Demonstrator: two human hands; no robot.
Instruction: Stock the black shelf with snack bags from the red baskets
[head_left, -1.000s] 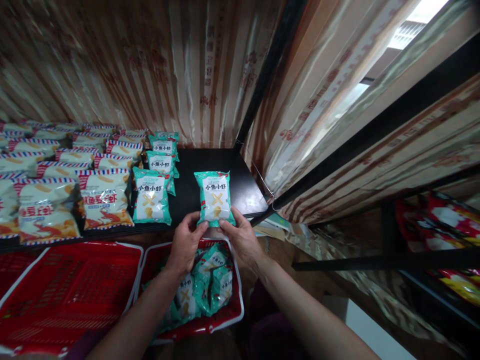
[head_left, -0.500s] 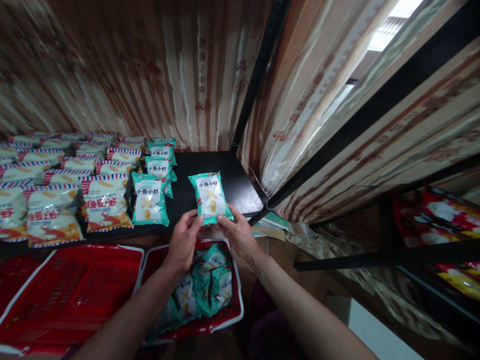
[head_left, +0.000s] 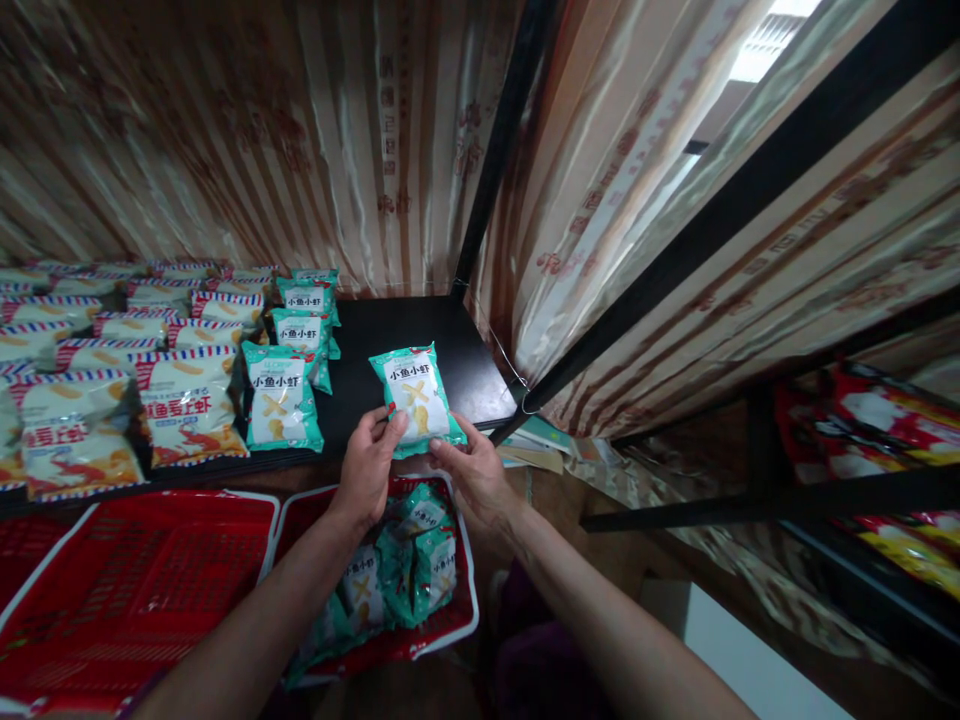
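Between both hands is a teal and white snack bag (head_left: 415, 400), its printed front facing me, at the front edge of the black shelf (head_left: 397, 320). My left hand (head_left: 369, 468) pinches its lower left side, thumb on the front. The lower right corner is gripped by my right hand (head_left: 478, 472), with the fingers behind it hidden. Left of it, matching teal bags (head_left: 281, 400) stand in a column on the shelf. Below my wrists, a red basket (head_left: 466, 580) holds several more teal bags (head_left: 420, 560).
Rows of white and orange snack bags (head_left: 191, 405) fill the shelf's left side. Another red basket (head_left: 172, 560) stands beside the first. Black metal posts (head_left: 499, 150) and striped curtains (head_left: 352, 150) border the shelf. Red and yellow packages (head_left: 892, 430) lie at far right.
My view has shifted slightly, so the shelf and baskets appear further left. The held bag is tilted a little more, and both hands keep hold of it.
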